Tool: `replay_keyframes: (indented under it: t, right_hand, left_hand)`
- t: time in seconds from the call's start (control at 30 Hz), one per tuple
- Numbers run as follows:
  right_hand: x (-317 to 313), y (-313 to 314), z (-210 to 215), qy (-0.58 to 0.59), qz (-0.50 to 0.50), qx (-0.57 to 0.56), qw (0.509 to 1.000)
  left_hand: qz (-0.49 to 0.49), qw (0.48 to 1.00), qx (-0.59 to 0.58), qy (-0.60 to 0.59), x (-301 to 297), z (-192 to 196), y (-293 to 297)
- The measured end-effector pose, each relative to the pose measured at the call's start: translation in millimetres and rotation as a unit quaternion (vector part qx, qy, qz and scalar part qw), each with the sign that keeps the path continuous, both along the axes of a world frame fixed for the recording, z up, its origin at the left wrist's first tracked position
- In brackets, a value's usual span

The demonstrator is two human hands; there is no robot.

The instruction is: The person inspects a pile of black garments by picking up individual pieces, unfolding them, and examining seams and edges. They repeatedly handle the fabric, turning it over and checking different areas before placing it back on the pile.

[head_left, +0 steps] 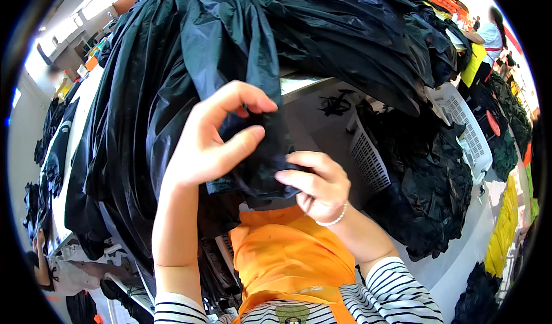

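Observation:
A dark green garment (230, 42) of thin, shiny fabric hangs off the heap toward me, its narrow end between my hands. That end looks like a sleeve or trouser leg; I cannot tell which. My right hand (319, 183), with a beaded bracelet at its wrist, pinches the lower right edge of this end between thumb and fingers. My left hand (213, 137) is over the left side of the fabric, thumb and forefinger apart in a curve with no cloth pinched between their tips. Its other fingers are partly hidden.
Many similar dark garments (351, 36) are heaped on the table ahead, draping over its edge. On the right, dark cloth (425, 180) fills and overflows a white plastic basket (466, 128). Another person (491, 39) stands at the far right. Yellow cloth (501, 232) lies at right.

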State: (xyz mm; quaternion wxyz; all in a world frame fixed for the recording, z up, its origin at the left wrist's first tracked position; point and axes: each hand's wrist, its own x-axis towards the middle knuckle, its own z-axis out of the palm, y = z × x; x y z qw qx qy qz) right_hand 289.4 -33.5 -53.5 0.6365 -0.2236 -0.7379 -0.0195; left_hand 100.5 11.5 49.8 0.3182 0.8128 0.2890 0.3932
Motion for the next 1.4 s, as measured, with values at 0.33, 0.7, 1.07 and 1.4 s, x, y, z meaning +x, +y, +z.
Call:
replay_keyframes:
  t: [0.33, 0.7, 1.07, 1.4]
  right_hand:
    - [18.6, 1.6, 0.7, 0.017, -0.076, 0.019, 0.997]
    - [42.1, -32.6, 28.8, -0.019, 0.152, -0.367, 0.918]
    - [29.5, -30.5, 46.5, -0.082, 0.098, -0.305, 0.944]
    - [34.9, -7.0, 15.5, 0.153, 0.14, -0.366, 0.907]
  left_hand:
    - [-0.021, 0.958, 0.279, 0.061, -2.7, -37.6, -23.0]
    - [0.061, 0.898, 0.435, 0.029, 6.4, -53.4, -40.3]
    - [0.08, 0.885, 0.458, 0.027, 13.8, -49.8, -42.1]
    - [0.003, 0.939, 0.342, 0.018, 11.7, -51.4, -44.2]
